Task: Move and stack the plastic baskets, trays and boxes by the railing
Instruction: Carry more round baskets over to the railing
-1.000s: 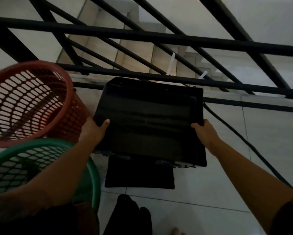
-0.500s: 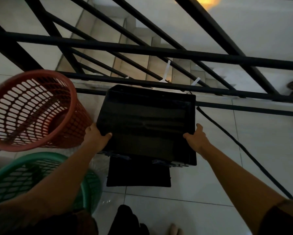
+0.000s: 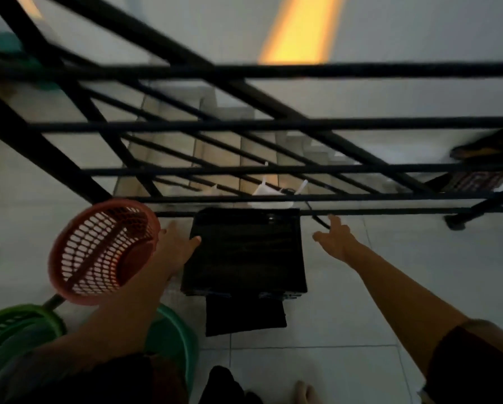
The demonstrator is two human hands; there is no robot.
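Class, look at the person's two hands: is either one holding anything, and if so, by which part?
The right hand is open and holds nothing. The left hand only touches the left edge of the black tray with its thumb.

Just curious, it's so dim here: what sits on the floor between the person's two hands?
In the head view, a black tray lies between the left hand and right hand.

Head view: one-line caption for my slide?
Both hands open beside a black tray by the railing; red basket at left.
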